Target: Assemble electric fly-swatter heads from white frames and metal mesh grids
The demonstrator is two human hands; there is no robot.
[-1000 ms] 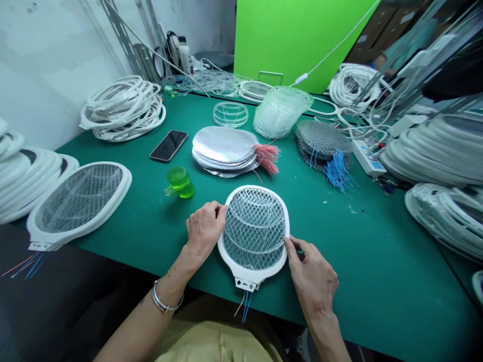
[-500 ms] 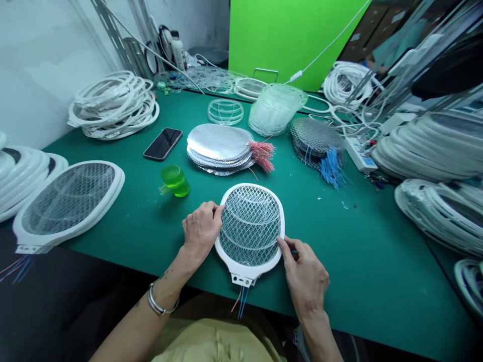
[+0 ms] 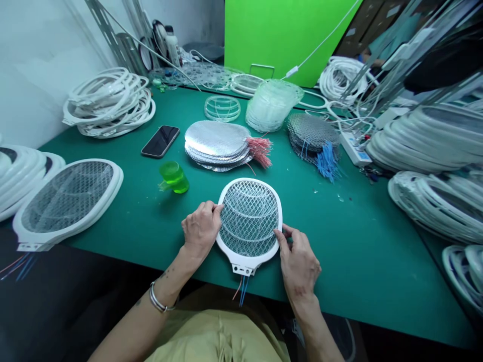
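One white, oval plastic frame filled with grey metal mesh point(image 3: 249, 216), near the edge of the green counter point(image 3: 358, 256). As I watch, left hand point(image 3: 201, 225) and right hand point(image 3: 300, 259) pinch its opposite sides. Apparent step: steadying or pressing the rim; the next move would call for even thumb pressure.

Right hand point(image 3: 301, 264): some fingertips hidden behind white meshed frame point(image 3: 280, 211). Left hand point(image 3: 200, 227): fingertips tucked from sight; whether any reach under the rim, can't tell. Left-hand stack point(image 3: 18, 186) and right-hand stack point(image 3: 433, 141) cut off by side edges. Person point(image 3: 400, 35), upper right: blurred, partly hidden. Power strip point(image 3: 354, 148): print illegible.
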